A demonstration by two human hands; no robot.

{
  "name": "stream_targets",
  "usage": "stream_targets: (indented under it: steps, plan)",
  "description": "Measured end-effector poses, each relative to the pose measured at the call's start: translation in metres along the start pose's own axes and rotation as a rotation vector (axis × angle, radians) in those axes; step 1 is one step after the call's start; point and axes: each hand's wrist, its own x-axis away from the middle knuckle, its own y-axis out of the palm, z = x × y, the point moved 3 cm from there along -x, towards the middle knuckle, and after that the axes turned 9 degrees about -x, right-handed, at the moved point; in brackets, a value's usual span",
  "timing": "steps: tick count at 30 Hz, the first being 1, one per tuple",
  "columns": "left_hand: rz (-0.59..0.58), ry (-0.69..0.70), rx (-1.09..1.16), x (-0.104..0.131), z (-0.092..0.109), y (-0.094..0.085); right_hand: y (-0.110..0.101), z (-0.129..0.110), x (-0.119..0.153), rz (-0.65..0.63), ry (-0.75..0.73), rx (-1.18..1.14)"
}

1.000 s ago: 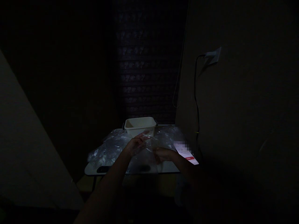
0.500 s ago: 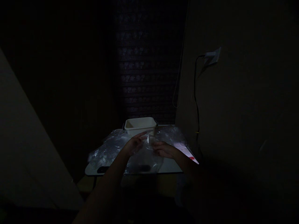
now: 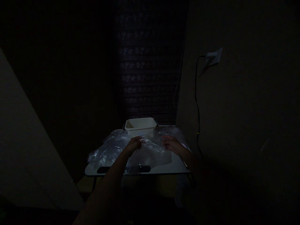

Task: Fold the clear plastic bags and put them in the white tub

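In the dim head view, a clear plastic bag (image 3: pixel 152 156) spreads between my two hands above a small white table (image 3: pixel 164 170). My left hand (image 3: pixel 134 145) is closed on the bag's upper left part, where bright creases run out from the fingers. On the other side, my right hand (image 3: pixel 172 144) grips the bag's upper right part, fingers pointing left; the thumb is hard to make out. More crumpled clear plastic (image 3: pixel 107 150) lies left of my left hand. Behind the hands stands a white plastic bin (image 3: pixel 140 128) with dark side handles.
Further clear plastic (image 3: pixel 174 132) lies at the back right of the table. A dark slot (image 3: pixel 144 169) shows at the table's front edge. On the right wall, a black cord (image 3: pixel 196 93) hangs from a plug in an outlet (image 3: pixel 217 56). A dark blind (image 3: pixel 145 68) covers the back.
My hands have moved apart, the right one to the right, spreading the bag wider between them. My right forearm now covers most of the bright screen at the table's right edge.
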Motion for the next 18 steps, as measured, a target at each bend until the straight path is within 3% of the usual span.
stream_targets:
  steps: [7,11,13,16,18]
  plan:
    - [0.252,0.103,-0.035,-0.001,0.002,-0.011,-0.010,-0.002,-0.001,0.328,-0.081,0.008]
    - [0.369,0.241,-0.424,-0.001,0.006,-0.017,-0.012,-0.005,0.000,0.401,-0.112,-0.036]
    - [0.320,0.347,-0.683,0.002,0.008,-0.009,-0.015,-0.004,-0.001,0.443,-0.098,-0.062]
    - [0.128,0.582,-0.999,0.015,0.011,0.016,-0.020,0.000,-0.004,0.482,-0.061,-0.115]
    - [-0.012,0.745,-1.184,0.028,0.011,0.037,-0.022,0.000,-0.006,0.424,-0.100,-0.093]
